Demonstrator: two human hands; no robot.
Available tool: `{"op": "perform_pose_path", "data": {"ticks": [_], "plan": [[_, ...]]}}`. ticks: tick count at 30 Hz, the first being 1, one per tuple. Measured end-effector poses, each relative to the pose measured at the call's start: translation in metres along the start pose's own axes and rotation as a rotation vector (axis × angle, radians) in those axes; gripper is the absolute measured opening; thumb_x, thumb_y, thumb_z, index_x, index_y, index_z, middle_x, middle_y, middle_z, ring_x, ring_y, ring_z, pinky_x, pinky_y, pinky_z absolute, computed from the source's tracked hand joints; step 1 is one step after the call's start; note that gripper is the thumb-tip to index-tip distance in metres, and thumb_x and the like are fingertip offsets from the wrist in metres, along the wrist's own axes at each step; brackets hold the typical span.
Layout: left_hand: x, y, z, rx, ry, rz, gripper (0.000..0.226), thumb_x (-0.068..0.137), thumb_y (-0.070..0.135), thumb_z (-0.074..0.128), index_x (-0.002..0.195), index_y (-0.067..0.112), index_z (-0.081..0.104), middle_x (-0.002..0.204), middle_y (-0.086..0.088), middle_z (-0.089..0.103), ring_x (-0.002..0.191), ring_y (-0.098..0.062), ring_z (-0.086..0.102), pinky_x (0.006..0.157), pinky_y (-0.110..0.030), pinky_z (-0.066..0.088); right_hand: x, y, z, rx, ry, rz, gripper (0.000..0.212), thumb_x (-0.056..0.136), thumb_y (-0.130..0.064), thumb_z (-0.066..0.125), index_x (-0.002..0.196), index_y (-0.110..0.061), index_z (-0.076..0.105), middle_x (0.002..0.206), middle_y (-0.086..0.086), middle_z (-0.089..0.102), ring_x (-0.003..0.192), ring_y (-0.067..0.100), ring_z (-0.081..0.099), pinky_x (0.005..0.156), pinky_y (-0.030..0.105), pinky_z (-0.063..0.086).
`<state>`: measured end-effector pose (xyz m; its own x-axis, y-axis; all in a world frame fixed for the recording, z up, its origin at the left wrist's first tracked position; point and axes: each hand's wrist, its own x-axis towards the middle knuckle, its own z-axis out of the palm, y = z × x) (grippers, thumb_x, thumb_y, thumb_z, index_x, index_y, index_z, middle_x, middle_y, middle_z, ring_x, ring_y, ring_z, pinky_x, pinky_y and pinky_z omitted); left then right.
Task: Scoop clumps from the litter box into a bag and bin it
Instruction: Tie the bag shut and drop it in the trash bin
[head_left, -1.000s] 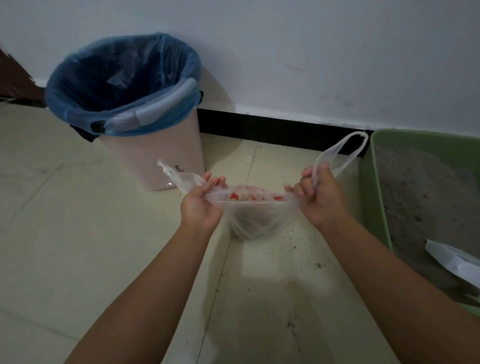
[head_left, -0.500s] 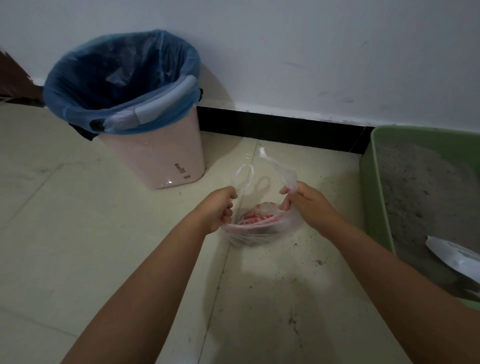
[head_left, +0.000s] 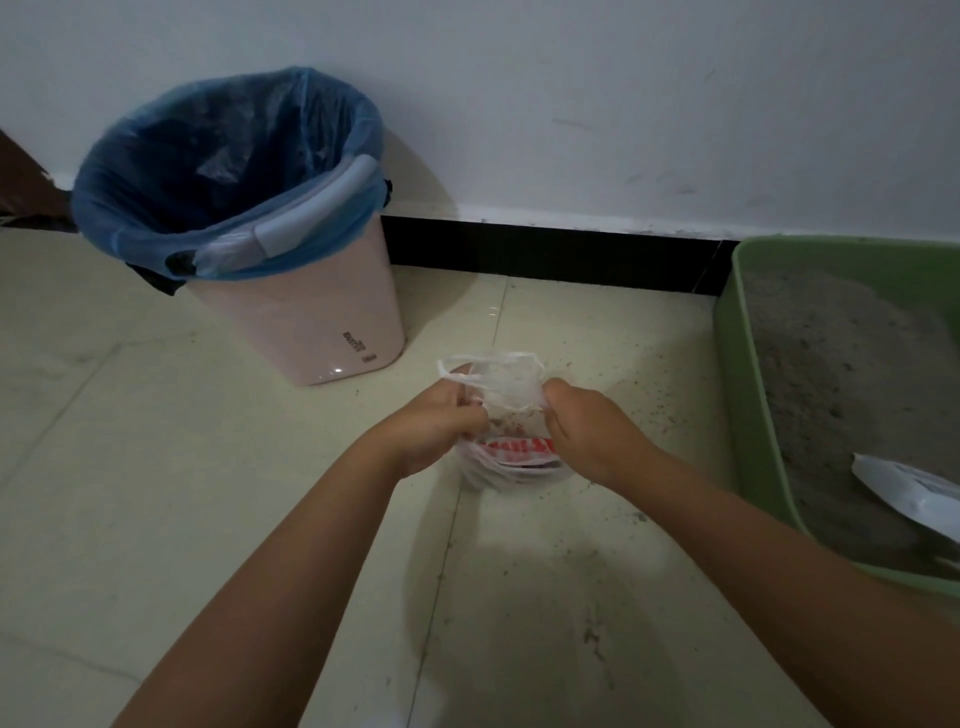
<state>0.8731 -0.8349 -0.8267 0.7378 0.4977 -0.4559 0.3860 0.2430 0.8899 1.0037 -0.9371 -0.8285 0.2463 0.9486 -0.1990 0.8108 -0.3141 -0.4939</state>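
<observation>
Pale floor tiles (head_left: 156, 441) filled most of the head view, running up to a black skirting strip (head_left: 545, 249) under a white wall (head_left: 571, 104), so the far side was boxed in. On the left, a pink bin (head_left: 301, 317) with a blue liner (head_left: 171, 208) stood right by the wall, mouth wide open, and a dark brown something poked in at the far left edge, couldn't tell what it was. On the right, the green litter box (head_left: 748, 374) cut off the floor on that side, full of grey litter (head_left: 831, 374), with a white scoop (head_left: 904, 493) lying in it near the frame edge. Between bin and box there was a decent open patch of tile, speckled with stray litter grains near the box. Right in the middle of that patch was the thin see-through plastic bag (head_left: 511, 462), down at the floor, with red print on its side and something dark showing through at the bottom. Its top was bunched up, with the handle loops sticking up between both fists. Left hand (head_left: 441, 426) had its fingers curled tight round the bag's gathered top on one side, and the right hand (head_left: 587, 431) gripped the other side the same way, both hands close together, nearly touching. Bag sat well apart from the bin, closer to it than to the scoop.
</observation>
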Motion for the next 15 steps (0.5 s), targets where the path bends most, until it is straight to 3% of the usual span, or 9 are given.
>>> {"op": "perform_pose_path", "data": {"ticks": [1, 3, 5, 7, 11, 15], "plan": [[-0.002, 0.001, 0.002, -0.015, -0.023, 0.021, 0.015, 0.079, 0.001, 0.053, 0.084, 0.015, 0.053, 0.063, 0.006, 0.058, 0.059, -0.005, 0.055, 0.055, -0.016, 0.042, -0.001, 0.0, 0.0, -0.007, -0.008, -0.007, 0.021, 0.097, -0.009, 0.034, 0.11, 0.0, 0.047, 0.066, -0.001, 0.044, 0.06, 0.017, 0.043, 0.047, 0.021, 0.028], [-0.004, 0.005, 0.006, -0.109, -0.013, 0.037, 0.017, 0.095, 0.015, 0.044, 0.08, 0.016, 0.051, 0.053, 0.008, 0.051, 0.051, -0.003, 0.048, 0.051, -0.014, 0.039, -0.004, -0.002, 0.001, -0.025, -0.03, -0.02, 0.023, 0.096, -0.007, 0.034, 0.114, 0.0, 0.046, 0.082, 0.011, 0.057, 0.069, 0.021, 0.047, 0.054, 0.026, 0.033], [0.001, 0.007, 0.007, -0.151, 0.067, 0.018, 0.034, 0.096, 0.038, 0.032, 0.078, 0.016, 0.05, 0.056, 0.004, 0.035, 0.052, -0.006, 0.031, 0.052, -0.018, 0.029, -0.007, -0.003, 0.002, -0.06, -0.045, -0.045, 0.026, 0.096, -0.007, 0.034, 0.118, -0.002, 0.046, 0.092, 0.014, 0.059, 0.072, 0.02, 0.048, 0.062, 0.025, 0.035], [0.006, 0.005, 0.006, -0.179, 0.161, 0.002, 0.048, 0.096, 0.047, 0.025, 0.081, 0.013, 0.055, 0.056, 0.003, 0.031, 0.051, -0.007, 0.026, 0.051, -0.02, 0.026, -0.009, -0.005, 0.004, -0.103, -0.069, -0.077, 0.029, 0.096, -0.008, 0.034, 0.123, -0.003, 0.044, 0.102, 0.014, 0.061, 0.074, 0.018, 0.047, 0.064, 0.025, 0.036], [0.012, -0.002, 0.004, -0.296, 0.273, 0.008, 0.053, 0.101, 0.041, 0.025, 0.076, 0.009, 0.059, 0.041, 0.006, 0.031, 0.036, -0.004, 0.024, 0.038, -0.016, 0.021, -0.01, -0.006, 0.002, -0.148, -0.185, -0.13, 0.033, 0.097, -0.013, 0.033, 0.127, -0.007, 0.045, 0.11, 0.014, 0.062, 0.083, 0.024, 0.056, 0.072, 0.029, 0.043], [0.009, -0.007, -0.001, -0.437, 0.106, -0.007, 0.054, 0.1, 0.034, 0.028, 0.062, 0.011, 0.06, 0.038, 0.007, 0.036, 0.034, -0.003, 0.028, 0.035, -0.013, 0.023, -0.009, -0.001, -0.003, 0.007, -0.402, -0.095, 0.037, 0.099, -0.013, 0.031, 0.134, -0.009, 0.042, 0.109, 0.011, 0.058, 0.079, 0.012, 0.049, 0.067, 0.019, 0.035]]}}
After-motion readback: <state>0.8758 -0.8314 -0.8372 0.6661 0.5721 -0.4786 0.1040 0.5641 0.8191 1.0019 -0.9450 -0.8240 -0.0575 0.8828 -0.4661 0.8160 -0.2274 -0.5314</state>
